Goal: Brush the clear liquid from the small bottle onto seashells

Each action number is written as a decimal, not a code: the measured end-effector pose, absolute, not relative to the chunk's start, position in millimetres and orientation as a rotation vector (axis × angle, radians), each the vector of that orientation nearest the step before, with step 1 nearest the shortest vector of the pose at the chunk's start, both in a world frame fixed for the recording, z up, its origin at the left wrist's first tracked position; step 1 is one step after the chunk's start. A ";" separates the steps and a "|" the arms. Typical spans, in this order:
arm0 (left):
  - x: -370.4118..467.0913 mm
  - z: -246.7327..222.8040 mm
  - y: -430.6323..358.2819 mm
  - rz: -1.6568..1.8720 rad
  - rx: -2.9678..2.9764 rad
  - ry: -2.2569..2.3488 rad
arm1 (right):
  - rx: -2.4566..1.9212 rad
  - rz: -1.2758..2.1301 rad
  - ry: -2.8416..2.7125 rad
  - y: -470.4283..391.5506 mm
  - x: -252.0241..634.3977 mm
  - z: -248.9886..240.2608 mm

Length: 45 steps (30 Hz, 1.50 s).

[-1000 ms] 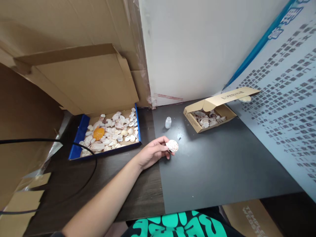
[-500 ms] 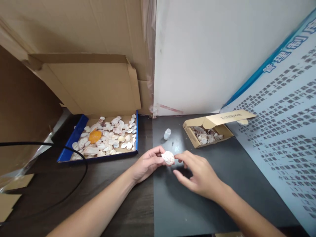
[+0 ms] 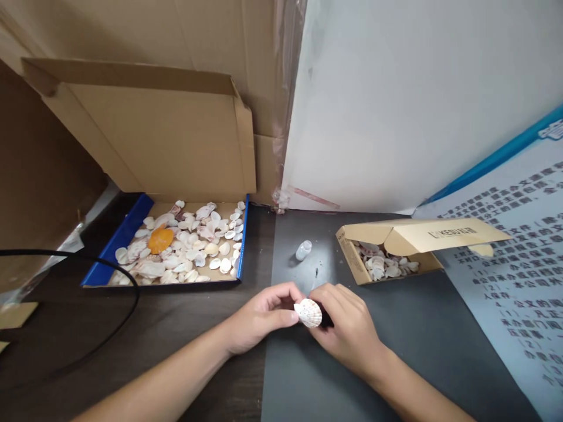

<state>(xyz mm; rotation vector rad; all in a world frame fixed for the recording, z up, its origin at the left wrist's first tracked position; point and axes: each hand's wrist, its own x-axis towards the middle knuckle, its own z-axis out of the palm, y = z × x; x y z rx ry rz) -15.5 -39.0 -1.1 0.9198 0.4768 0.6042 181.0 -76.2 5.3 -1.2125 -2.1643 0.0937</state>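
Observation:
A pale, ribbed scallop shell (image 3: 309, 313) with brownish streaks is pinched by my left hand (image 3: 264, 316), its thumb and fingers on the shell's left end. At the shell's right edge, my right hand (image 3: 347, 325) has its fingers curled in and closed against it; the fingertips are partly hidden. Beyond both hands, a small translucent bottle (image 3: 304, 250) lies on the dark grey mat (image 3: 290, 375). Between the bottle and my right hand is a tiny dark piece (image 3: 316, 272).
To the left, an open blue-edged cardboard box (image 3: 145, 126) contains many shells and an orange scallop shell (image 3: 160, 239). A smaller open carton (image 3: 352, 258) with shells stands at the right. A black cable (image 3: 132, 316) loops at left; a printed board (image 3: 519, 264) leans at right.
My right hand's fingers have closed in from spread to the shell's right edge. The camera view has shifted, so the shell and both hands sit lower in the picture.

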 end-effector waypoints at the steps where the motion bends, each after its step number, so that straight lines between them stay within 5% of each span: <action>1: -15.6 -0.7 -39.1 0.591 0.914 0.482 | -1.221 0.118 -2.163 -76.0 183.5 5.2; 14: -11.4 3.3 -36.4 0.694 0.789 0.765 | -0.885 0.408 -2.149 -89.2 194.2 22.9; 45: -8.0 0.2 -36.0 0.680 0.876 0.746 | -1.037 0.579 -2.066 -89.6 195.7 11.4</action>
